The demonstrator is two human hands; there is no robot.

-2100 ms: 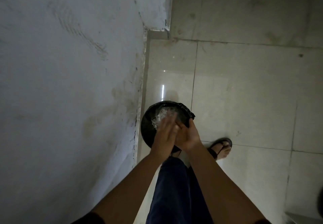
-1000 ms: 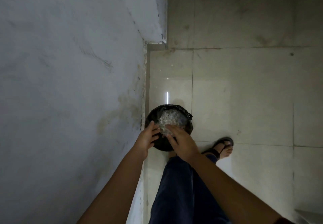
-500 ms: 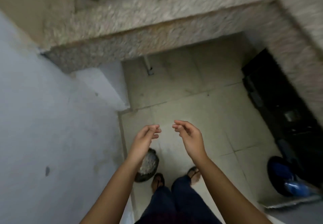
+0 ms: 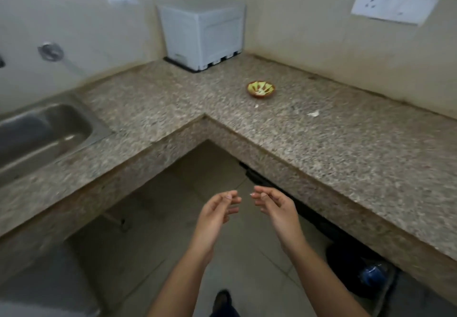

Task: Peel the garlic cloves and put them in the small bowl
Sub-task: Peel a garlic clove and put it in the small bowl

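Note:
A small brown bowl (image 4: 261, 89) with a green inside and pale cloves in it stands on the granite counter (image 4: 333, 148), far ahead of both hands. My left hand (image 4: 217, 211) and my right hand (image 4: 277, 206) hang side by side in the air over the floor, in front of the counter's inner corner. Their fingers are loosely curled and hold nothing. Two pale scraps of garlic skin lie on the counter, a small scrap (image 4: 257, 106) near the bowl and a bigger scrap (image 4: 314, 113) to its right.
A white box-shaped appliance (image 4: 202, 34) stands in the counter's back corner. A steel sink (image 4: 42, 131) is set in the counter at the left. A wall socket plate (image 4: 395, 4) is at upper right. Dark items and a blue object (image 4: 373, 276) sit under the counter.
The view has swung up from the black bin on the floor to the counter. Both hands left the bin and rose, empty, to hang apart in front of me.

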